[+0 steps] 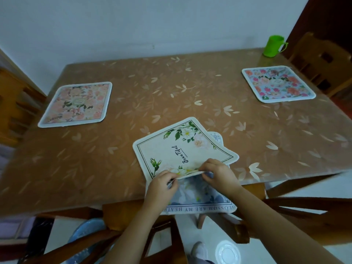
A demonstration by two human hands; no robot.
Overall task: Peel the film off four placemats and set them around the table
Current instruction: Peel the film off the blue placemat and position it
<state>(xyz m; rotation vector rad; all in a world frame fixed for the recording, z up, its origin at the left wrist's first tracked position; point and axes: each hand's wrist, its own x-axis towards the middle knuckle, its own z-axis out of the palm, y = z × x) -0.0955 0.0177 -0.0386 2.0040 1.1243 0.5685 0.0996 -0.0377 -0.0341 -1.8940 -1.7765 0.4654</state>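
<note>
Both hands, left hand [163, 184] and right hand [219, 173], pinch the cream placemat [182, 147] at lower centre; brown leaf-patterned bench [171, 88], white wall [133, 21] behind.

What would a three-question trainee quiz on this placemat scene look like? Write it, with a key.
1. True or false: the green cup stands on a placemat.
2. How many placemats lie alone, away from the hands?
3. Which mat are the left hand and right hand gripping? A) pink floral mat B) cream mat C) blue floral mat

Key: 1 false. 2 two: pink floral mat, blue floral mat. 3 B, cream mat.
</note>
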